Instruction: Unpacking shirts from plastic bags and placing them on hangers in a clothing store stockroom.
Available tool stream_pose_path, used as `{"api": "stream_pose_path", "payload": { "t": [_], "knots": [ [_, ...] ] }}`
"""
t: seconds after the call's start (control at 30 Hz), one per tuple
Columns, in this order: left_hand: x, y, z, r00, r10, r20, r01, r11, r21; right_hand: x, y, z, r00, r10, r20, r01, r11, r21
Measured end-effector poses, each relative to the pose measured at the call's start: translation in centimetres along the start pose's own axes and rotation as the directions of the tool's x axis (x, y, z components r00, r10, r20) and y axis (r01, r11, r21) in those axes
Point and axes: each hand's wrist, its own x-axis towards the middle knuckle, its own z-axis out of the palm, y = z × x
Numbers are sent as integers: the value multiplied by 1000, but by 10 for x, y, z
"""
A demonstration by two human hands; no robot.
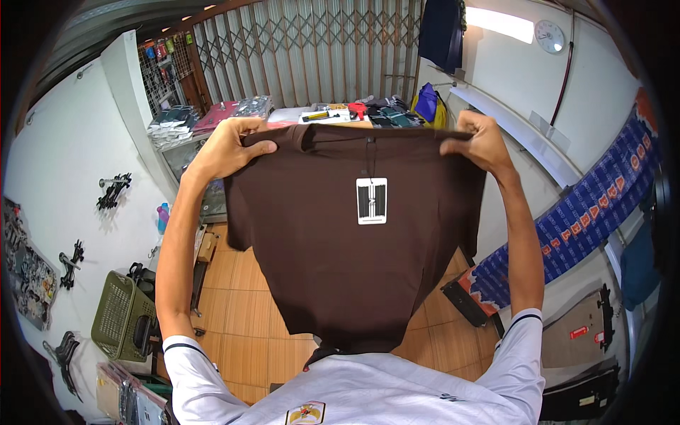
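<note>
A dark brown T-shirt [329,239] hangs spread out in front of my chest, its collar at the top and its hem near my white shirt. My left hand [234,146] pinches it at one shoulder, thumb in front. At the other shoulder my right hand [478,141] grips the fabric, slightly blurred. A white and black hang tag [372,201] dangles on a dark cord from the collar.
Beyond the shirt, a counter holds folded dark garments [396,112], a red tape dispenser [357,110] and bagged clothing [220,116]. A green plastic basket [114,313] stands at the left. On the right are a blue banner [579,212] and hanging trousers [576,329].
</note>
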Motion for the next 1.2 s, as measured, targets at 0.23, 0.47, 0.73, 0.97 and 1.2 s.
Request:
{"api": "stream_pose_path", "payload": {
  "t": [0.23, 0.47, 0.73, 0.97, 1.2],
  "knots": [
    [1, -22, 8, 909, 333, -250, -140, 809, 571, -7, 21, 1, 983, -135, 128, 168, 938, -302],
    [-1, -69, 25, 904, 226, -364, -69, 915, 398, -21, 51, 15, 991, 94, 98, -76, 982, -174],
    [-19, -73, 24, 915, 194, -354, -42, 919, 393, -25, 61, 18, 978, 167, -123, -167, 986, 8],
    [-15, -56, 34, 859, 340, -382, -161, 889, 429, -30, 47, 18, 979, -180, -92, 157, 964, -215],
    [-28, -56, 25, 929, 284, -235, -173, 899, 401, -36, 52, 2, 987, 85, 139, -59, 982, -182]
  ]
}}
